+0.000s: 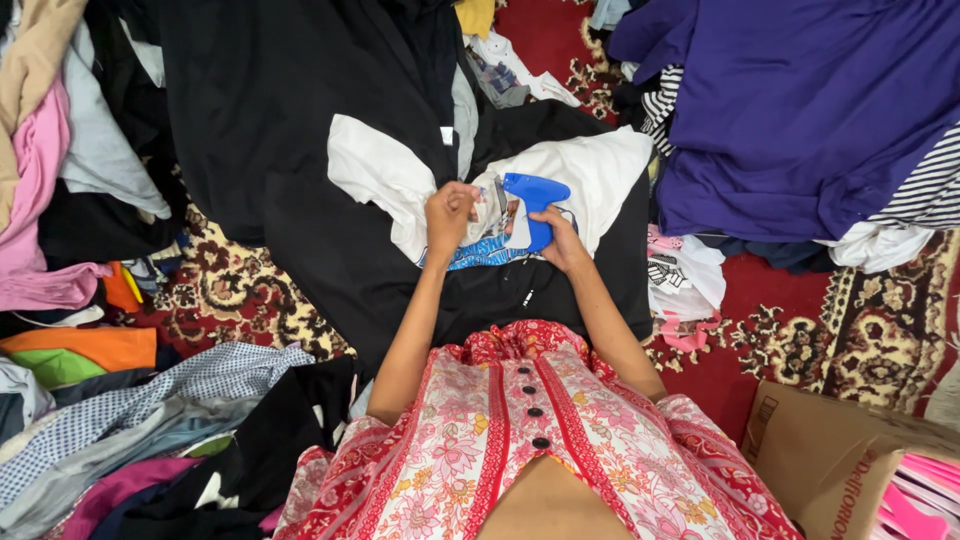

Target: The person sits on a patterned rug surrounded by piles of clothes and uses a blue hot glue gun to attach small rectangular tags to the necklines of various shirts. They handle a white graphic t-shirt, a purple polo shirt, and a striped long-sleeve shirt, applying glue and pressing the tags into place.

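Everything rests on a red carpet (860, 320) with a cream and black floral pattern. Under and beyond the hands a black garment (300, 200) lies spread on it. Left of the hands sits a heap of mixed clothes (60, 200), with a checked shirt (150, 400) nearer the person. Right of the hands and further out lies a purple pile (800, 110) with a striped top (930, 190) at its edge. Near right, a cardboard box (830, 460) stands on the carpet
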